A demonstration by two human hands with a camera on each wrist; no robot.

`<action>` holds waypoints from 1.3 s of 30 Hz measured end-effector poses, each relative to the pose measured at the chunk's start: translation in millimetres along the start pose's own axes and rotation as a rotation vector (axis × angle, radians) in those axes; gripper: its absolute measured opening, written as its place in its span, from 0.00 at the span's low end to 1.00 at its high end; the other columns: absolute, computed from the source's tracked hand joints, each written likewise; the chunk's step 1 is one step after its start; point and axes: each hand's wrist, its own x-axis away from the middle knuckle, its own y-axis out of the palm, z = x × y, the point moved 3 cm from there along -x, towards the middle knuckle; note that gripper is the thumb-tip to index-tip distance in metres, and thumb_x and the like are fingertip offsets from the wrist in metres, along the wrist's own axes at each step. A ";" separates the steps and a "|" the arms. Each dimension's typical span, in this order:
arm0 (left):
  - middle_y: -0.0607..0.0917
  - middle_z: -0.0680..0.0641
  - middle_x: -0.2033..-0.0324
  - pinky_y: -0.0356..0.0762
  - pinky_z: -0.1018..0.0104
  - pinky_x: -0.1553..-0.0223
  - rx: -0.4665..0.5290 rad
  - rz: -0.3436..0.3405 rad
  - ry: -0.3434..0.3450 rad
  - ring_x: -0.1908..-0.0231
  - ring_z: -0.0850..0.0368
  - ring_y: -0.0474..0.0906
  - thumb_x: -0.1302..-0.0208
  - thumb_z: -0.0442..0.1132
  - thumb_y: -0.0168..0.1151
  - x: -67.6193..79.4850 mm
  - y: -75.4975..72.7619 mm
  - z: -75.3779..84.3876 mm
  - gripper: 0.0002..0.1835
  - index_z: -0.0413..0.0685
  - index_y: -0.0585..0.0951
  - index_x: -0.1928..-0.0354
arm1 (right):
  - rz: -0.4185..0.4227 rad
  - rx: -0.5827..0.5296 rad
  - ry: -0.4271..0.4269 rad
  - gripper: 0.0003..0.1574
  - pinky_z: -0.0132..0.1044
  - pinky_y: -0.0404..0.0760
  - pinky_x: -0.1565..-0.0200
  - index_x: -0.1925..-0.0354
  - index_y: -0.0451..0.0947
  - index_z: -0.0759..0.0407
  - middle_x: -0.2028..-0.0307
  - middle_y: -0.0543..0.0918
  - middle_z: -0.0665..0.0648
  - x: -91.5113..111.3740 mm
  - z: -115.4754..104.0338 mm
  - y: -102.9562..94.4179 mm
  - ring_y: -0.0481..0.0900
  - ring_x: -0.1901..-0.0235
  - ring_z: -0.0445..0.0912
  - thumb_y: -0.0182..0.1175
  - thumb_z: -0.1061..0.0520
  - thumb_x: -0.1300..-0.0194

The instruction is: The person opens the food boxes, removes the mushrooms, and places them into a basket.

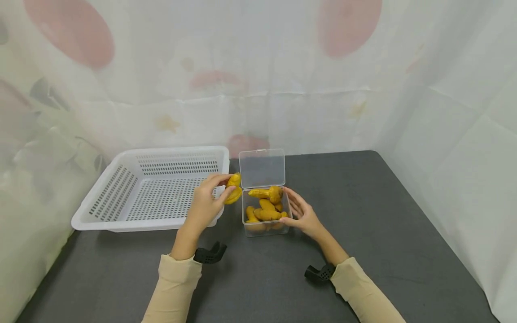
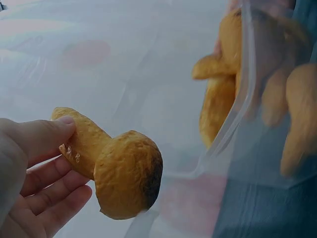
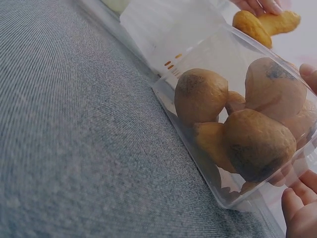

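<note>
Though the head view leaves it small and partly covered by fingers, the mushroom shows well from the left wrist, its stem end pinched between the left hand's thumb and fingers. It is held in the air between the basket and the box, just beside the box's left rim. From the left wrist, its long axis slants from the stem at upper left to the cap at lower right, dark on one side.

In the box, other mushrooms overlap too much to count, and the clear walls dull them; the left wrist view cuts the box off at the right. The top mushroom lies crosswise near the back rim, stem pointing left, cap right.

The right hand holds the box's right side, thumb at the near corner, fingers along the wall. Both forearms reach forward and inward, sleeves cut off by the lower edge. Behind the box, the lid stands raised.
</note>
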 end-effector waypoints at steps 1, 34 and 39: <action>0.84 0.40 0.58 0.83 0.51 0.54 -0.004 0.009 -0.006 0.58 0.48 0.81 0.43 0.33 0.68 0.4 -3.1 -1.6 0.17 0.36 0.82 0.51 | -0.001 -0.001 -0.002 0.57 0.28 0.59 0.28 0.26 0.46 0.66 0.25 0.47 0.70 0.2 -0.1 -0.1 0.43 0.26 0.65 0.69 0.59 0.42; 0.83 0.32 0.53 0.77 0.46 0.46 -0.123 0.082 -0.269 0.51 0.37 0.79 0.37 0.30 0.62 17.6 -52.3 -71.5 0.17 0.32 0.78 0.46 | -0.002 0.022 0.021 0.56 0.27 0.60 0.29 0.25 0.46 0.64 0.24 0.46 0.69 1.4 0.6 -0.4 0.43 0.25 0.65 0.68 0.60 0.41; 0.84 0.34 0.54 0.79 0.50 0.47 -0.120 0.077 -0.249 0.52 0.39 0.81 0.37 0.31 0.62 16.3 -50.6 -67.5 0.16 0.34 0.80 0.47 | 0.004 0.036 0.027 0.55 0.33 0.58 0.28 0.25 0.47 0.63 0.24 0.47 0.68 1.7 0.3 -0.9 0.44 0.25 0.64 0.68 0.60 0.41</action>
